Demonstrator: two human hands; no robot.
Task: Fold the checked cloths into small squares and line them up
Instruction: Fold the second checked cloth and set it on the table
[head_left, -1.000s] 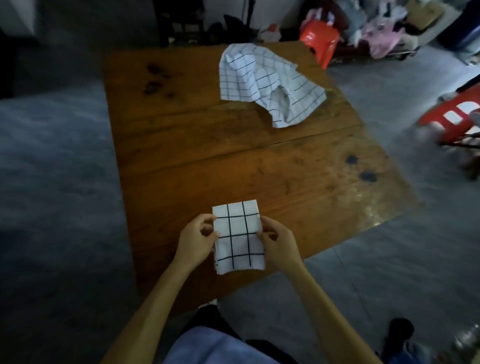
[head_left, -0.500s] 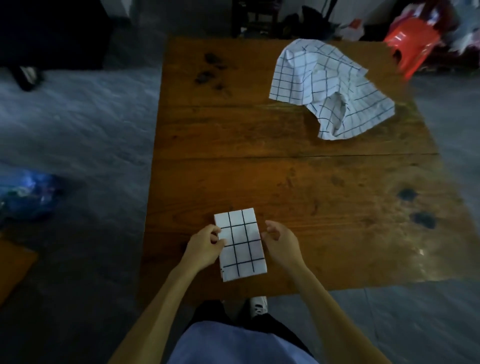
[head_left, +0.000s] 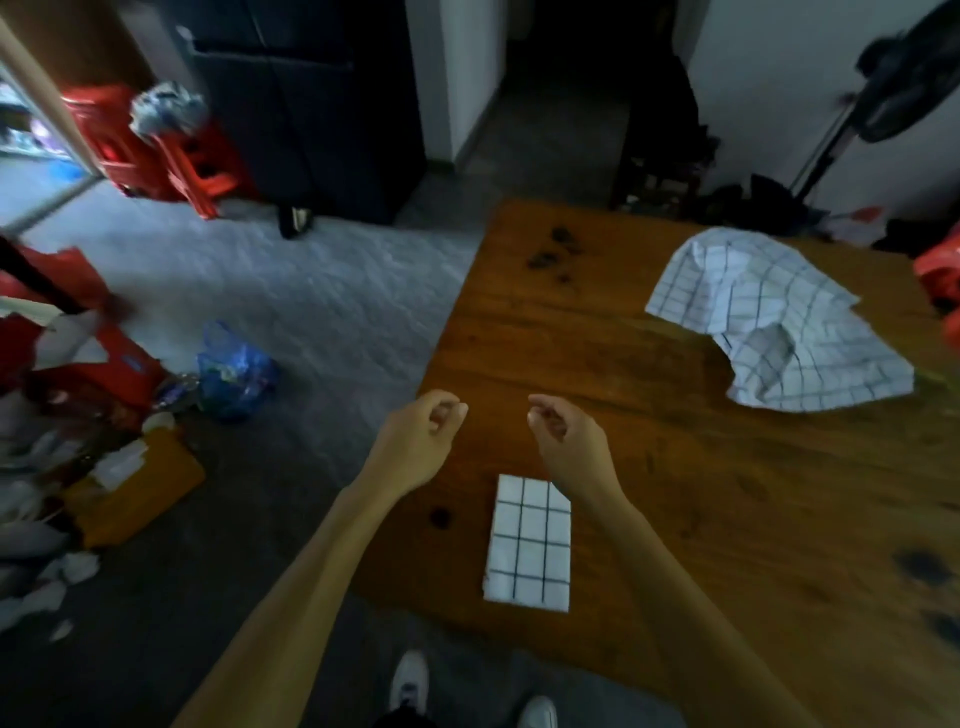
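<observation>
A folded white cloth with a dark check (head_left: 529, 545) lies flat near the front left corner of the wooden table (head_left: 675, 493). Neither hand touches it. My left hand (head_left: 418, 444) hovers above the table's left edge with its fingers loosely curled and holding nothing. My right hand (head_left: 569, 441) hovers beside it, just beyond the folded cloth, also loosely curled and holding nothing. A second checked cloth (head_left: 774, 322) lies crumpled and unfolded at the far right of the table.
Dark stains mark the table at the far left and near right. On the floor to the left are a blue plastic bag (head_left: 234, 371), red stools (head_left: 171, 150) and scattered clutter. A standing fan (head_left: 893, 88) is behind the table.
Both hands have let go of the folded cloth and moved forward, away from it. The cloth now lies alone on the table. My head has turned left, showing more of the floor.
</observation>
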